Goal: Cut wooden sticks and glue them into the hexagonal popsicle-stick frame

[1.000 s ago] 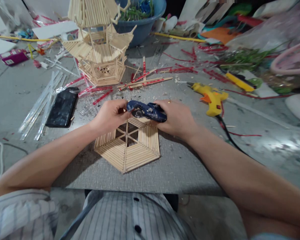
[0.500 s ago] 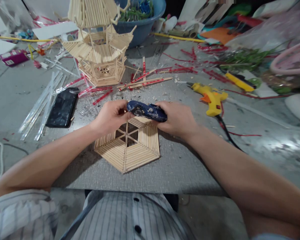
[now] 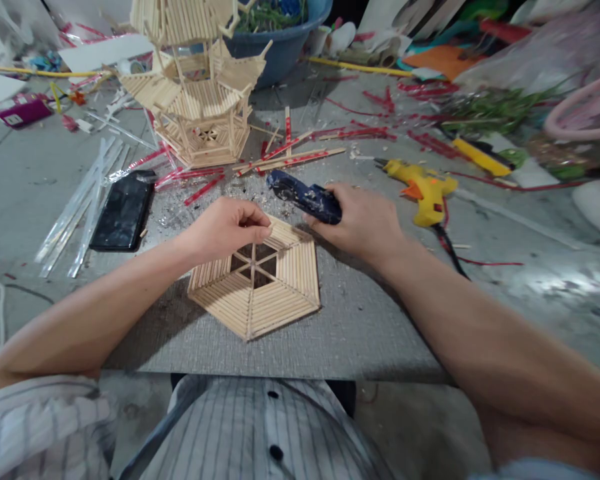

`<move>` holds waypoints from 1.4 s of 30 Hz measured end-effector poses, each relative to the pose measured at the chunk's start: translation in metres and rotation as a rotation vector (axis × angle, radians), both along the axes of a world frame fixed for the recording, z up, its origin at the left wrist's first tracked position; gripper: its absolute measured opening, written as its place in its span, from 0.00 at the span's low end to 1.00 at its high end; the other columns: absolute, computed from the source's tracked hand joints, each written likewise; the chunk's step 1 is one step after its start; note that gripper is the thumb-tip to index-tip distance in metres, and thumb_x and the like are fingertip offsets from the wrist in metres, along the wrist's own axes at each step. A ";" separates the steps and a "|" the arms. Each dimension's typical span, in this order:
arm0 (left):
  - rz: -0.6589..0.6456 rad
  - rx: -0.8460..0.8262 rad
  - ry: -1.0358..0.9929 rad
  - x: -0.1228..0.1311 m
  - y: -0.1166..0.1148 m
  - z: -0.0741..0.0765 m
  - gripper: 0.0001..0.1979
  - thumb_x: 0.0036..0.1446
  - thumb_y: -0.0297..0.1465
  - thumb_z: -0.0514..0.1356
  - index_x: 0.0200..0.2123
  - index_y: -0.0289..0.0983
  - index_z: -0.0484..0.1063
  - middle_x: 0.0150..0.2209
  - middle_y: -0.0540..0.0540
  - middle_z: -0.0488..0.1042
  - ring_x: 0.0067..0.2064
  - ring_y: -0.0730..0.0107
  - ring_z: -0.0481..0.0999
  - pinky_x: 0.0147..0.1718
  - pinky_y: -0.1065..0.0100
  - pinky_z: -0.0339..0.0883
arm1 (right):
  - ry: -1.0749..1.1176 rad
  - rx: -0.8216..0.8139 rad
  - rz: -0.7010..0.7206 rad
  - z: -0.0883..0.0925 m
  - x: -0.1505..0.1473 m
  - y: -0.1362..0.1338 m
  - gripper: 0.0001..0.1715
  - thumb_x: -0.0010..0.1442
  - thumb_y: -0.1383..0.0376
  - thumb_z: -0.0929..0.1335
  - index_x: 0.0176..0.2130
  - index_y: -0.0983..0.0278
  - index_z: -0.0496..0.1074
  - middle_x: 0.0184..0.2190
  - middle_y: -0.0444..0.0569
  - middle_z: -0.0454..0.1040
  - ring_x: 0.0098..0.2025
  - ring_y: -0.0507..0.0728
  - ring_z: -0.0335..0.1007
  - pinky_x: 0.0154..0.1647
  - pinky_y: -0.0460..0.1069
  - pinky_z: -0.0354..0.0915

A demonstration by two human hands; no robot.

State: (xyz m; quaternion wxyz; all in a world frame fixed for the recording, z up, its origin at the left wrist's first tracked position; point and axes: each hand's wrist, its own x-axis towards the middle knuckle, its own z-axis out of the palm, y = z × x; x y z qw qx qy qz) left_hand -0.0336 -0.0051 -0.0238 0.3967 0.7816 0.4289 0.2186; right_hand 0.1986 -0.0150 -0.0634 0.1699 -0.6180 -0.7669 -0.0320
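A hexagonal panel of thin wooden sticks [image 3: 280,308] lies flat on the table in front of me, with spokes crossing its open centre. Over its upper left edge is my left hand [image 3: 225,230], thumb and fingers pinched together; whatever is between the fingertips is too small to make out. My right hand [image 3: 363,220] is wrapped around a dark blue hand tool [image 3: 305,197] with pale smears on it. The tool is held above the table just beyond the panel's upper right edge, its far end pointing up and left, apart from my left hand.
Behind stands a tiered stick pavilion [image 3: 200,100] beside a blue basin [image 3: 280,50]. A yellow glue gun [image 3: 420,190] lies to the right, its cord trailing forward. At left are a black phone [image 3: 123,210] and clear glue sticks [image 3: 83,207]. Red-wrapped sticks [image 3: 300,159] lie ahead.
My right hand has drawn the blue tool slightly right, away from my left fingers, and its left end has risen. My left hand has stayed by the panel, fingers pinched.
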 end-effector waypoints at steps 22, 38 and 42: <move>-0.192 0.024 0.612 0.016 -0.030 0.003 0.08 0.50 0.32 0.62 0.25 0.42 0.82 0.23 0.51 0.78 0.22 0.75 0.68 0.24 0.70 0.53 | -0.012 -0.043 0.076 -0.009 0.007 0.006 0.31 0.57 0.46 0.67 0.51 0.64 0.69 0.41 0.58 0.75 0.45 0.70 0.70 0.46 0.61 0.61; -0.281 0.050 0.707 0.015 -0.026 0.003 0.10 0.53 0.34 0.60 0.25 0.41 0.81 0.24 0.49 0.76 0.22 0.74 0.65 0.25 0.68 0.48 | 0.001 -0.051 0.096 -0.011 0.009 0.008 0.32 0.56 0.47 0.67 0.53 0.63 0.68 0.41 0.58 0.74 0.46 0.70 0.69 0.46 0.62 0.61; -0.309 0.053 0.724 0.016 -0.027 0.003 0.11 0.53 0.34 0.59 0.25 0.41 0.81 0.24 0.48 0.76 0.23 0.72 0.65 0.25 0.67 0.48 | -0.010 -0.076 0.081 -0.010 0.008 0.009 0.35 0.56 0.44 0.67 0.52 0.65 0.68 0.43 0.61 0.74 0.47 0.72 0.69 0.47 0.63 0.60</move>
